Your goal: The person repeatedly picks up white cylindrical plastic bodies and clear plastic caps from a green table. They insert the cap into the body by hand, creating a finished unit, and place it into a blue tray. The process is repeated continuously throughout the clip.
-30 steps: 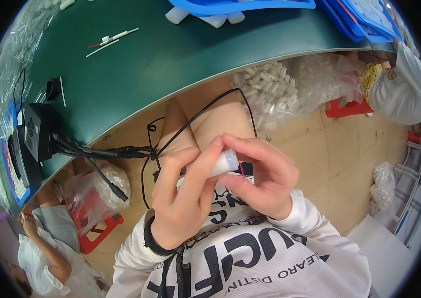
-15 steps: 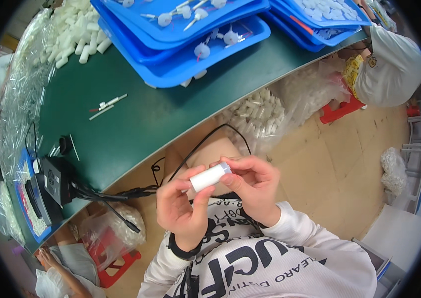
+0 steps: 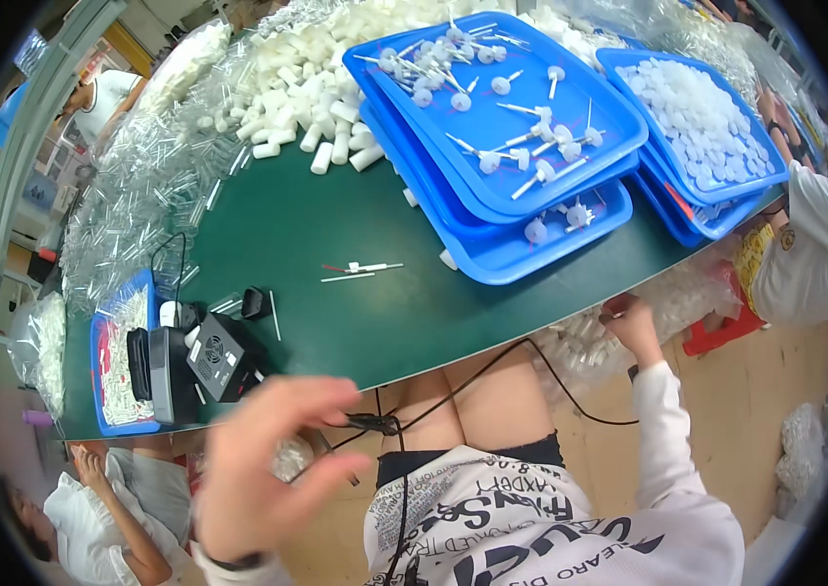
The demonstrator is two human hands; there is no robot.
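Note:
My left hand (image 3: pixel 272 469) is raised in front of the table's near edge, smeared by motion, with thumb and fingers apart and nothing between them. Lower right, my right hand (image 3: pixel 634 327) reaches to a clear bag of white cylinders (image 3: pixel 575 332) below the table edge. Its fingers are bent together, and whatever they hold is hidden. Thin white sticks (image 3: pixel 365 268), one with a red part, lie on the green table (image 3: pixel 336 322). Stacked blue trays (image 3: pixel 531 269) hold white discs with stems (image 3: pixel 543 176).
Loose white cylinders (image 3: pixel 336 146) and clear tubes (image 3: pixel 121 225) heap along the far side. A black box with a fan grille (image 3: pixel 224 359) stands near my left hand. A black cable (image 3: pixel 551 366) crosses my lap. Co-workers sit at left and right.
My hands have parted. The white capped cylinder they held together is no longer seen between them; the right hand went right to the bag, the left moved left. My view has shifted.

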